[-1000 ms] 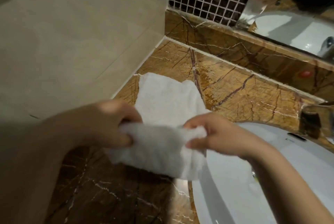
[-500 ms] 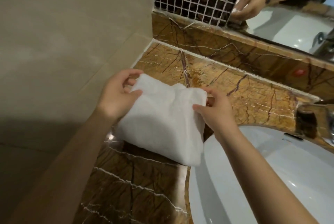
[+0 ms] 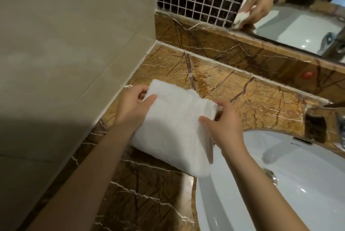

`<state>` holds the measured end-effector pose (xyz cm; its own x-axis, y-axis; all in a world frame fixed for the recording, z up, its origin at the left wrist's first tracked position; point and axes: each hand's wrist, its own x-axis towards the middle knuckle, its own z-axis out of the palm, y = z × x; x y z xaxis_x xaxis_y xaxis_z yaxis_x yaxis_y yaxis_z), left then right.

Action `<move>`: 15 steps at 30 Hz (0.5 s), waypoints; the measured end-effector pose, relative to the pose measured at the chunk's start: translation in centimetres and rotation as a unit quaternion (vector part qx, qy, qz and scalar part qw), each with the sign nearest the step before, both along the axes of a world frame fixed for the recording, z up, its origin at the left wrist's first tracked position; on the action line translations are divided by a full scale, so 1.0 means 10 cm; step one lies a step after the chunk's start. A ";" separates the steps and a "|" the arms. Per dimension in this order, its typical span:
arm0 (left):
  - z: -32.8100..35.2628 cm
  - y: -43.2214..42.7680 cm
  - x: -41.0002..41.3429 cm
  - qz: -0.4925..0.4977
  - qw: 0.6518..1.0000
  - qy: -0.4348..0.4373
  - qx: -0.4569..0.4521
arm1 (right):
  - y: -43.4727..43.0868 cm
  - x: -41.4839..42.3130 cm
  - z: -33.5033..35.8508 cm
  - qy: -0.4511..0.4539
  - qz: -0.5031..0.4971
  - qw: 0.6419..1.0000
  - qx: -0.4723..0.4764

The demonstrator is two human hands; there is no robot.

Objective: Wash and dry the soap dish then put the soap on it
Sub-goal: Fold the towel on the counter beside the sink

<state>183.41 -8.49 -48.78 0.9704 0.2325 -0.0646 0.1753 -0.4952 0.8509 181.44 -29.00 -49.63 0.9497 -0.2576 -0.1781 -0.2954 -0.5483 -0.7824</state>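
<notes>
Between both hands' grips [image 3: 131, 104] [image 3: 223, 124], white towel [image 3: 173, 130] over counter [image 3: 252, 98].

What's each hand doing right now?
Left hand: closed on the white towel's far-left corner.
Right hand: closed on the towel's right edge.

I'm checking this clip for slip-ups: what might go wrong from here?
The white towel, pinched at its far corners by the left hand and right hand, overhangs the sink edge, so it may sag into the basin and get wet. The countertop shines, perhaps damp, which could soak the towel.
</notes>
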 end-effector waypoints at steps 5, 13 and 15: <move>0.01 0.03 0.00 0.060 0.993 0.052 -0.089 | 0.00 0.03 0.12 0.069 -0.095 0.978 0.171; 0.15 0.10 -0.06 -0.004 0.959 0.071 -0.274 | -0.12 -0.26 0.28 0.035 -0.143 0.958 0.244; 0.11 0.02 -0.06 -0.015 0.976 0.099 -0.193 | -0.10 -0.37 0.12 0.078 -0.113 0.979 0.149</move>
